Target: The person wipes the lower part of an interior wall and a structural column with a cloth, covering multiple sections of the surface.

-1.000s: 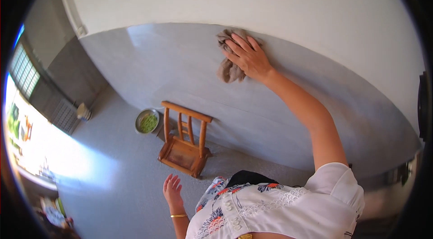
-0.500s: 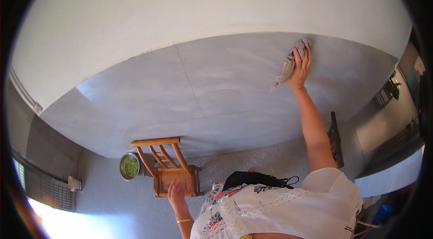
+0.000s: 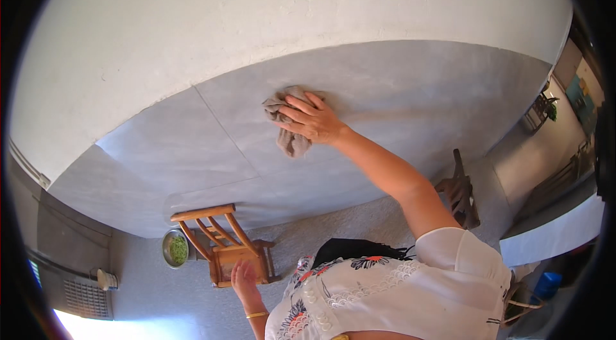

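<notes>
Against the grey tiled lower wall [image 3: 398, 102], my right hand [image 3: 316, 123] presses a crumpled grey-brown cloth [image 3: 294, 144]. Its fingers spread over the bunched fabric, and one end of the cloth hangs below the palm. My right arm reaches up and to the left across my body. My left hand [image 3: 245, 282], with a gold bangle at the wrist, is raised low in front of a wooden chair [image 3: 226, 256]. Nothing shows in that hand, and its fingers are loosely bent.
Beside the chair stands a metal bowl [image 3: 174, 248] of green vegetable pieces. A white bucket [image 3: 107, 279] is at the far left. Dark wooden furniture [image 3: 459, 192] stands by the wall on the right. White plaster [image 3: 308, 6] rises above the tiles.
My right hand has swept the cloth leftward and a little down along the grey wall. My left hand stays low near the chair. The view has shifted slightly.
</notes>
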A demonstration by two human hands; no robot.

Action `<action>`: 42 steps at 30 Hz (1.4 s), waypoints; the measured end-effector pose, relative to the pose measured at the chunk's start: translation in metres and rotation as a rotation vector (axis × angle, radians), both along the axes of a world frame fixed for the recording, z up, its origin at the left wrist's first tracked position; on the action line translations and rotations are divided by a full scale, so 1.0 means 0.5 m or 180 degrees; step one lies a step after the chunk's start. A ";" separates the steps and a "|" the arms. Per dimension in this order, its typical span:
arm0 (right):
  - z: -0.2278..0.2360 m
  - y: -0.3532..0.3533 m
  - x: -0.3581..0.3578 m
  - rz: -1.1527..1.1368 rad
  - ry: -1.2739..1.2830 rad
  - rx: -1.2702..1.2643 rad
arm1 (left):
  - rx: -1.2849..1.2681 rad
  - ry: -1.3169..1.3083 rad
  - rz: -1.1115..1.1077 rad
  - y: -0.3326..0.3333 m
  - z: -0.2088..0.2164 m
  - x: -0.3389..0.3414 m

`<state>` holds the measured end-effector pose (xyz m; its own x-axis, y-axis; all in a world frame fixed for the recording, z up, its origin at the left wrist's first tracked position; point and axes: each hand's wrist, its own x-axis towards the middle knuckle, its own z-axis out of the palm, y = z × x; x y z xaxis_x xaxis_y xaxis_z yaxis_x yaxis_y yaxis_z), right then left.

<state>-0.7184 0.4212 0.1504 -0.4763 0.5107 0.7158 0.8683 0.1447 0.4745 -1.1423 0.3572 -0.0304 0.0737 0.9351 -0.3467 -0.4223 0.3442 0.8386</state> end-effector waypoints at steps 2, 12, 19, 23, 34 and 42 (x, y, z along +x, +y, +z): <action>0.005 -0.033 0.061 -0.0033 -0.0176 0.0016 | -0.0101 0.0064 0.0013 -0.009 0.006 0.030; 0.008 -0.316 0.522 -0.1375 0.0085 0.1859 | -0.0245 0.0353 -0.0219 -0.038 0.022 0.212; 0.009 -0.240 0.408 -0.0805 0.1285 0.2610 | -0.0206 0.0452 -0.0439 -0.068 0.014 0.331; -0.008 -0.160 0.291 -0.0692 0.1455 0.2408 | -0.0008 0.0563 -0.0678 -0.137 0.045 0.309; 0.007 0.112 -0.103 0.0220 0.0599 0.1177 | 0.6983 0.1500 -0.0471 -0.349 0.540 0.098; 0.043 0.316 -0.304 0.0043 0.0300 0.1000 | 0.5939 0.0875 -0.1347 -0.511 0.649 0.081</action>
<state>-0.8705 0.5790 0.1717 -0.4057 0.2521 0.8786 0.9095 0.0157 0.4154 -1.1020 0.1016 0.2940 0.4854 0.0205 0.8741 -0.3774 -0.8969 0.2306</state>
